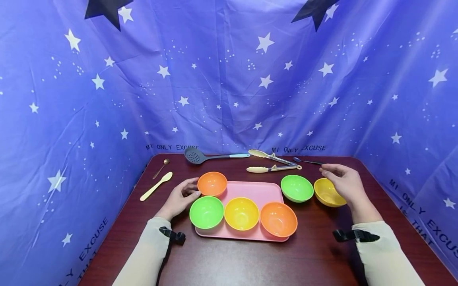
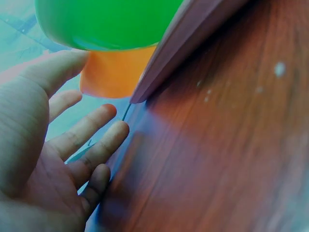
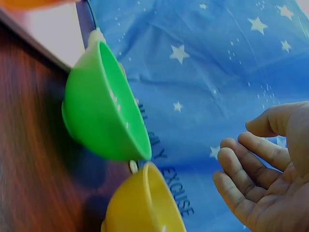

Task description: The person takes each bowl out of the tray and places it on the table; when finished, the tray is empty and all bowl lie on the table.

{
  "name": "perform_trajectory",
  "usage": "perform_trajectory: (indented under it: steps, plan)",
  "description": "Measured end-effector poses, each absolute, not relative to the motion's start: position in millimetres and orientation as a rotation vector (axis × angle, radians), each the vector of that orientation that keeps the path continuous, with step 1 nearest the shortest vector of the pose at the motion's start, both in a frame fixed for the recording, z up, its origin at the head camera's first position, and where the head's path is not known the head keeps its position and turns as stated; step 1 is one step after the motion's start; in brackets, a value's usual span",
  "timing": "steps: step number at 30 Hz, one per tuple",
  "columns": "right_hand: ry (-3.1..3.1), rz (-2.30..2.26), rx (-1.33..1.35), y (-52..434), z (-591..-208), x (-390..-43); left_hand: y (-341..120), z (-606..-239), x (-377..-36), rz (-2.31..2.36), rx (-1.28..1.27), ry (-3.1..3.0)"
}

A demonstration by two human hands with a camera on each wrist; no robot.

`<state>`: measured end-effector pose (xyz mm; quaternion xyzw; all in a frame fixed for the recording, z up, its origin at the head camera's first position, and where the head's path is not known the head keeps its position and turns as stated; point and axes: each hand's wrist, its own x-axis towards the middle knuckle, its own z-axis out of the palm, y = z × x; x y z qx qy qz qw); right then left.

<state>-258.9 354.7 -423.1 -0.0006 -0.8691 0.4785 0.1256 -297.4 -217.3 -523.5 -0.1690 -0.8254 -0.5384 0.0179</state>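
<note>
A pink tray in the middle of the table carries an orange bowl at its back left, and in front a green bowl, a yellow bowl and another orange bowl. My left hand rests relaxed and holds nothing, just left of the back orange bowl and the green bowl. My right hand hovers with loose fingers above a yellow bowl on the table, beside a second green bowl. The right wrist view shows its fingers holding nothing, near the green bowl and yellow bowl.
Along the table's back edge lie a grey slotted spoon, cream tongs and a dark spoon. A cream spatula and a small metal spoon lie at the left. Blue star-printed cloth walls the table in.
</note>
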Motion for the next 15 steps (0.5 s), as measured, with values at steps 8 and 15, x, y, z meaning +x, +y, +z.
perform_trajectory:
  steps: [8, 15]
  plan:
    - [-2.572, 1.401, 0.098, 321.9, -412.8, -269.1, -223.8, -514.5, -289.9, -1.601, -0.482, -2.607]
    - [-2.594, 1.378, 0.169, 299.5, -411.5, -278.0, -228.8, -510.7, -276.9, -1.556, -0.502, -2.615]
